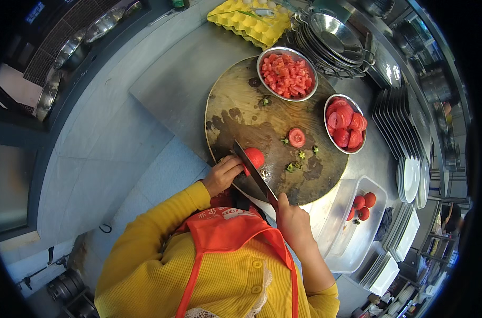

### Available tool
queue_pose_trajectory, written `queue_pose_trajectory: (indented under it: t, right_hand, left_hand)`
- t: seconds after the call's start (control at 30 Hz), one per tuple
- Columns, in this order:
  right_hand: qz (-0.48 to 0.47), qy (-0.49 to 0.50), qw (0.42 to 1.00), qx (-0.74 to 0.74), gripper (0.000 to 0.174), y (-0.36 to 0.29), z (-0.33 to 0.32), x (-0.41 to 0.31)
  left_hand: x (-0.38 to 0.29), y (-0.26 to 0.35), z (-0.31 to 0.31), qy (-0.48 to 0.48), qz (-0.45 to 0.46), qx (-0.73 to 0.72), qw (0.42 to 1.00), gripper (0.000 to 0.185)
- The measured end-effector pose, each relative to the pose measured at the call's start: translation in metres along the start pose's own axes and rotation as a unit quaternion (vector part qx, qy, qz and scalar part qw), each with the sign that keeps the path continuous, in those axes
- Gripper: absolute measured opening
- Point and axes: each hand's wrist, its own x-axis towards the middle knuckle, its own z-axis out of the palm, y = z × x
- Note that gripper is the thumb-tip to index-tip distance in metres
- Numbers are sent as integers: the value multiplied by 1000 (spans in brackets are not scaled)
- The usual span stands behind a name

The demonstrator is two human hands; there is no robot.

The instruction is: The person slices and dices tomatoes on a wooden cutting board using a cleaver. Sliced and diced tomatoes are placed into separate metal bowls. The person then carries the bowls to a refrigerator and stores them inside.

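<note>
My right hand [292, 216] is closed on the handle of a kitchen knife [255, 171], whose blade lies over a peeled tomato [255, 156] near the left edge of a round wooden chopping board [241, 99]. My left hand [224, 175] holds the tomato's left side, its fingers close to the blade. A tomato piece with a round cut face [296, 137] rests mid-board, with green tomato stems [292, 166] around it. One metal bowl [258, 71] of diced tomato stands at the board's far edge; another metal bowl [328, 137], with sliced tomato, is at the right.
A clear plastic tub [344, 246] with several whole tomatoes stands right of the board. Beyond are yellow egg trays [245, 24] and stacked metal pans [336, 35]. Black trays [396, 123], round white plates [408, 181] and rectangular white plates [404, 234] line the right side.
</note>
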Motion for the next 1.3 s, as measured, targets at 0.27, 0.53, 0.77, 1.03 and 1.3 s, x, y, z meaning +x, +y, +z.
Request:
queue_pose_trajectory:
  t: [0.27,0.53,0.77,1.03,1.3]
  right_hand:
    - [8,-5,1000,-8,10,-20,16,34]
    - [-26,91,995,34,14,-38,37,98]
    - [12,48,993,108,23,-10,30,56]
    - [82,55,986,131,22,-15,15,26]
    - [74,-22,994,72,13,-19,16,17]
  left_hand:
    - [-4,-4,4,-19,13,5,1000,28]
    - [2,-1,-5,-23,-17,-1,1000,22]
    - [16,-10,-7,15,-19,23,999,28]
    - [26,-23,-12,-33,19,-16,999,25]
    - [17,-14,-8,-19,-22,9,1000,24]
